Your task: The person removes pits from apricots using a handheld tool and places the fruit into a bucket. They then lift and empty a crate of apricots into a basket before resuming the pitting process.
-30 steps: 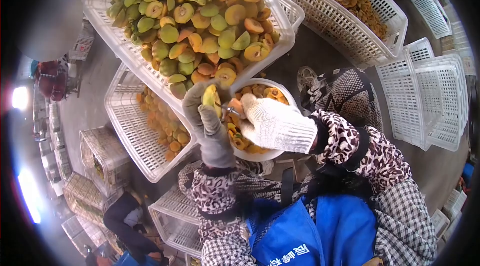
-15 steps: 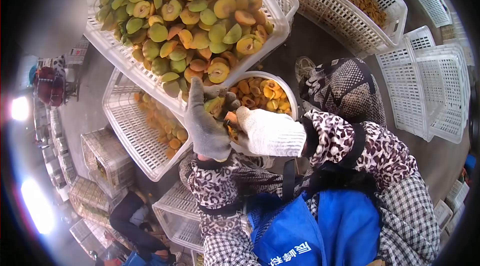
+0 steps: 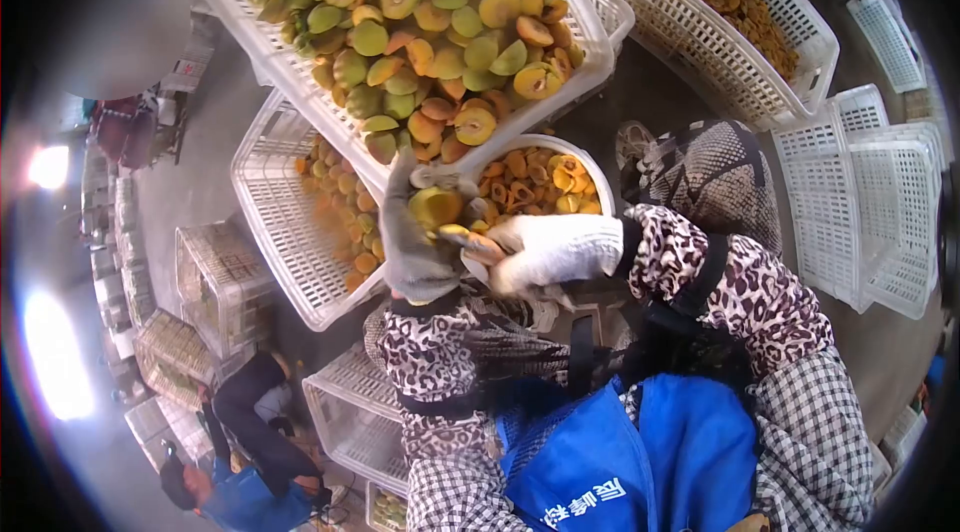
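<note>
Two gloved hands: I have the left hand (image 3: 412,250), in grey, partly curled around a yellow-green fruit piece (image 3: 435,205); the right hand (image 3: 550,250), in white, is closed on a small tool (image 3: 484,247), its end directed at that fruit.
Big white crate: heaped with green and orange fruit halves (image 3: 430,22); its rim (image 3: 598,37) reaches over part of the tub.
Round tub (image 3: 597,177): orange fruit pieces, just beyond the hands.
Lower-left crate (image 3: 285,232): more orange-yellow fruit, partly under the big crate.
Upper-right crate (image 3: 690,57): darker, shrivelled-looking orange pieces (image 3: 730,7).
Hidden from me: the tub's near side, behind the gloves.
Cut off: the big crate, at the top edge.
Hard to make out: the tool's tip, so I cannot tell whether it touches the fruit; a blurred grey shape (image 3: 125,22), upper left.
</note>
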The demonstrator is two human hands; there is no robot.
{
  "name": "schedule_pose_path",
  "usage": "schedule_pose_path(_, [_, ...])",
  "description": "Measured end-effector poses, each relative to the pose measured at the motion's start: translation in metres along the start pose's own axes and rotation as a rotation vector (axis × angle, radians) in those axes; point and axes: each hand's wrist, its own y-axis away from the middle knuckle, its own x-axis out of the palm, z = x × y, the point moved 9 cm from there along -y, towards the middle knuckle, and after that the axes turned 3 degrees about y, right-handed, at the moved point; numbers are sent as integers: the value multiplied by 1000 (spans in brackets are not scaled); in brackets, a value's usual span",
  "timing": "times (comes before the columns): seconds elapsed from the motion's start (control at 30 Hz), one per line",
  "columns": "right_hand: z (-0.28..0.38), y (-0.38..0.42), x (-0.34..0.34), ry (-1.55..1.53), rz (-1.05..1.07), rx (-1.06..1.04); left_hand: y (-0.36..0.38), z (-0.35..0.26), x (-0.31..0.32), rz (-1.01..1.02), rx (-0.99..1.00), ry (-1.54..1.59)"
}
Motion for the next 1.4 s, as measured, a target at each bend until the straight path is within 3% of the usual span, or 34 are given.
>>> schedule_pose_path(0.07, [2,14,-4,299,-35,-38,37,-78,15,-180,941,-1216])
schedule_pose_path(0.1, [0,16,-16,484,-147,-243,40,-102,-11,-348,898,-862])
schedule_pose_path(0.13, [-18,21,-39,790,-407,-146,45,-112,-35,-501,827,-500])
schedule_pose_path(0.17, [-14,38,-52,928,-522,82,43,-116,-43,-496,833,-488])
schedule_pose_path(0.2, [-60,24,-53,1697,-471,-488,52,-130,-38,-576,1089,-792])
schedule_pose_path(0.23, [-51,41,-87,1262,-674,176,58,-133,-25,-647,1344,-1104])
schedule_pose_path(0.27, [-63,40,-98,1231,-700,374,36,-120,-11,-430,1345,-1227])
schedule_pose_path(0.3, [-71,38,-99,1323,-551,429,15,-96,-2,-221,1327,-1339])
schedule_pose_path(0.33, [-82,42,-99,1410,-390,486,11,-72,32,-288,1158,-1395])
schedule_pose_path(0.4, [-127,48,-128,1380,-417,531,-41,-38,49,-378,860,-2085])
schedule_pose_path(0.47, [-98,59,-114,1336,-440,516,-71,-21,37,-485,688,-2264])
schedule_pose_path(0.53, [-45,73,-105,1177,-749,67,-75,-16,43,-446,736,-2227])
schedule_pose_path(0.57, [-19,73,-83,1464,-820,-460,-72,-15,47,-412,782,-2199])
schedule_pose_path(0.6, [-23,69,-83,1451,-829,-458,-72,-15,47,-402,778,-2212])
schedule_pose_path(0.67, [18,75,-88,936,-1063,-415,-70,-21,35,-220,726,-1603])
schedule_pose_path(0.7, [32,72,-79,954,-1041,-422,-56,-19,44,-156,590,-1064])
schedule_pose_path(0.73, [44,70,-72,974,-1015,-430,-44,-23,54,-159,586,-1071])
schedule_pose_path(0.8, [42,61,-66,1015,-1008,-333,-39,11,54,5,80,-117])
schedule_pose_path(0.87, [46,58,-60,1002,-1036,-481,-22,10,70,97,107,-67])
schedule_pose_path(0.93, [47,59,-54,1037,-983,-434,-15,9,72,188,135,-16])
schedule_pose_path(1.0, [45,54,-51,866,-871,-267,-10,8,72,325,144,127])
schedule_pose_path(1.07, [48,52,-51,816,-862,-214,-1,13,67,259,192,73])
schedule_pose_path(1.13, [52,51,-49,837,-911,-329,42,-13,95,231,1045,-1057])
schedule_pose_path(1.17, [49,47,-50,827,-903,-309,45,-15,94,231,1044,-1056])
schedule_pose_path(1.23, [46,40,-47,865,-896,-253,30,-10,83,272,700,-863])
schedule_pose_path(1.3, [40,34,-46,899,-881,-192,32,-10,80,277,677,-682])
schedule_pose_path(1.37, [44,33,-39,846,-843,-334,33,-14,78,280,652,-503])
schedule_pose_path(1.4, [44,33,-38,846,-839,-332,27,-13,72,240,547,-337])
